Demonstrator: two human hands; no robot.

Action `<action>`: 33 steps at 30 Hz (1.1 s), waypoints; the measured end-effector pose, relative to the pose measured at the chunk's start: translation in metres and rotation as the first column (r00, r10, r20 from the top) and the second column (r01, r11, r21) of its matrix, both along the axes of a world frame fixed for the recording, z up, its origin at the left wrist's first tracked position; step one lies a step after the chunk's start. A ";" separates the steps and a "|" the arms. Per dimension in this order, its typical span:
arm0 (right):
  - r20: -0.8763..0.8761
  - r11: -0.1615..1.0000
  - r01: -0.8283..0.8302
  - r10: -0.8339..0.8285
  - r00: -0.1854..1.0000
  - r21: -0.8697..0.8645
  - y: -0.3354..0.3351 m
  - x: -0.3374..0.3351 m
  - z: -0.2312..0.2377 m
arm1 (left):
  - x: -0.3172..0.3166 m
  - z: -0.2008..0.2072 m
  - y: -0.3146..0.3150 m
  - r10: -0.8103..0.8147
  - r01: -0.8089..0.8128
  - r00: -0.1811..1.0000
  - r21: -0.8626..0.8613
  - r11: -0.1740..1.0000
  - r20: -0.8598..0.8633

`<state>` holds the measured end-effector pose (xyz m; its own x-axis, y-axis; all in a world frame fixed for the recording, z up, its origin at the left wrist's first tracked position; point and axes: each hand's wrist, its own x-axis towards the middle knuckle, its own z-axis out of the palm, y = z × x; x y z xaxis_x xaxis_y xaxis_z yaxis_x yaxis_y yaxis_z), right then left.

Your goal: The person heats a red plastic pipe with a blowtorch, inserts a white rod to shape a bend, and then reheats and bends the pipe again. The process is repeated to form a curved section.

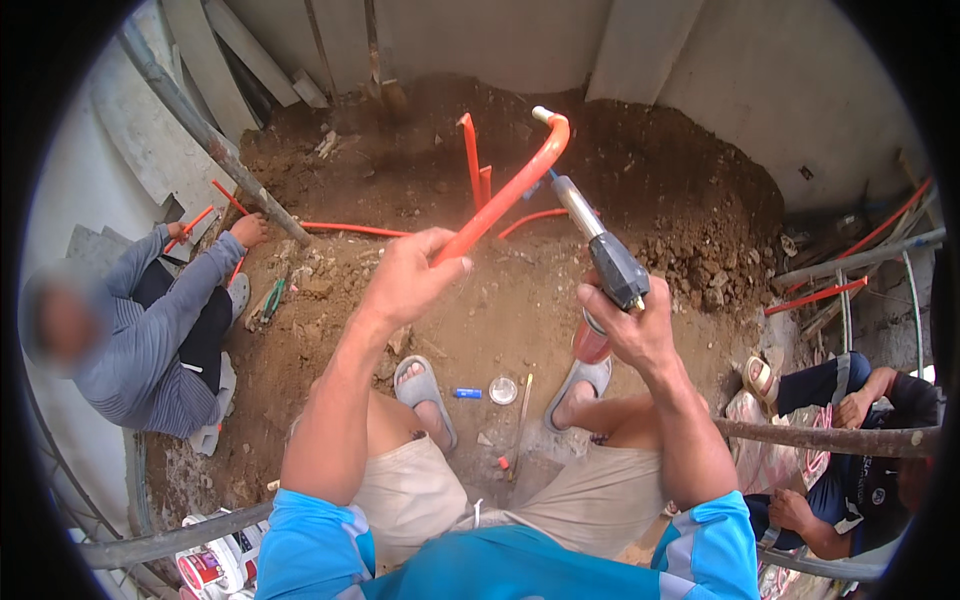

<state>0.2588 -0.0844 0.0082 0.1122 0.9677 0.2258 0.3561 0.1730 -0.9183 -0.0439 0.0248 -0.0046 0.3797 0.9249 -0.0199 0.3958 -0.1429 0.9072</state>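
Brown soil (pixel 670 150) spreads through the upper and middle frame. At upper centre is a bent orange pipe (pixel 515 188); the left hand (pixel 412 272) has its grip wrapped around the lower end. Right of centre, the right hand's (pixel 640 325) grip holds a blowtorch (pixel 610 255), pointing toward the pipe. A small blue cylinder (pixel 467 393) lies at lower centre.

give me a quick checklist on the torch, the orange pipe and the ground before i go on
1. Left hand gripping the bent orange pipe: ok
2. Right hand around the gas torch: ok
3. Torch nozzle pointed away from the left hand: ok, it points up toward the pipe's upper part
4. Flame lit: cannot tell
5. Ground between the sandals free of loose items: not ok, a blue cylinder and a round container lie there
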 end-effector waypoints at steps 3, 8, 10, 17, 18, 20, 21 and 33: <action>0.158 0.986 -0.165 0.158 0.975 0.036 -0.003 -0.003 0.002 | -0.003 -0.001 0.002 -0.032 0.034 0.998 -0.032 0.999 0.051; -0.104 0.993 0.021 -0.034 0.994 -0.119 -0.004 0.001 0.008 | -0.013 0.004 0.008 -0.045 0.045 0.999 -0.089 0.995 0.008; 0.012 0.995 -0.046 0.047 0.999 -0.083 -0.005 0.003 0.008 | -0.015 0.001 0.007 -0.045 0.046 0.999 -0.058 0.997 0.016; -0.123 0.997 0.020 -0.030 0.992 -0.075 0.005 -0.001 0.000 | -0.029 -0.002 0.015 0.000 -0.008 0.996 -0.092 0.996 -0.089; -0.059 0.997 -0.036 0.032 0.998 -0.075 0.004 -0.001 0.001 | -0.029 0.000 0.015 0.002 -0.013 0.993 -0.090 0.996 -0.122; 0.067 0.985 -0.150 0.157 0.985 -0.090 0.000 -0.006 0.006 | -0.027 -0.001 0.012 -0.015 0.008 0.994 -0.072 0.997 -0.105; 0.057 0.976 -0.183 0.191 0.980 -0.122 -0.001 -0.008 0.007 | -0.027 -0.002 0.011 -0.023 0.017 0.995 -0.065 0.998 -0.098; -0.019 0.985 -0.109 0.107 0.994 -0.136 0.000 -0.006 0.002 | -0.028 -0.005 0.015 -0.055 0.056 0.998 -0.207 0.977 0.011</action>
